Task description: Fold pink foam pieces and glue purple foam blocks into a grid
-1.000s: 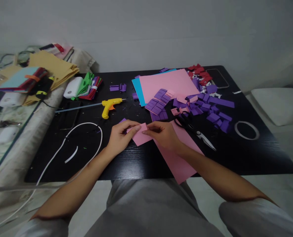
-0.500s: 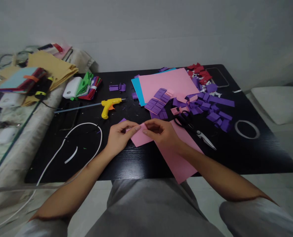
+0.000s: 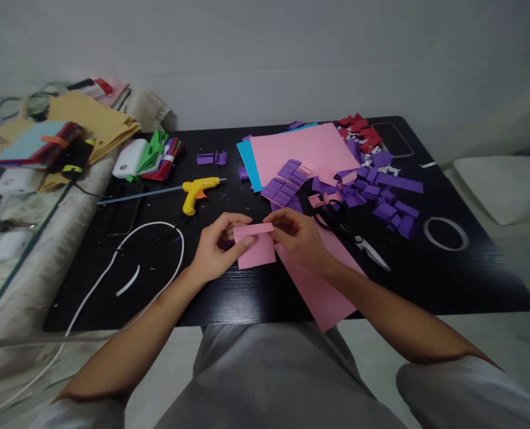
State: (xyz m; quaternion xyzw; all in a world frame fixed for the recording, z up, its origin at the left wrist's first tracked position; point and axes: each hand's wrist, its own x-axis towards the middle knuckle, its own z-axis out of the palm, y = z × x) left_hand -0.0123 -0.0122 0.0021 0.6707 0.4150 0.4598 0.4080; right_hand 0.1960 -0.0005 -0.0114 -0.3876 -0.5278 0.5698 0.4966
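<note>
Between my hands is a small pink paper piece [image 3: 256, 255] with a narrow fold along its top edge. My left hand [image 3: 217, 246] grips it from the left, thumb across its front and fingers behind. At the fold's right end, my right hand [image 3: 298, 238] pinches the paper between thumb and fingers. Under my right hand and wrist lies a larger pink sheet [image 3: 322, 286], reaching past the table's front edge. Black-handled scissors [image 3: 358, 241] rest to the right of that sheet, blades pointing toward the front right.
A yellow glue gun [image 3: 197, 193] and a white cable [image 3: 182, 244] lie to the left. Behind my hands are pink [image 3: 300, 146] and blue [image 3: 249, 164] sheets, with folded purple pieces [image 3: 394, 211] at the right. A tape ring [image 3: 446, 233] sits near the right edge.
The small pink piece has turned so its folded edge lies level and its front faces me. My left thumb has shifted lower across it; my right hand has risen slightly.
</note>
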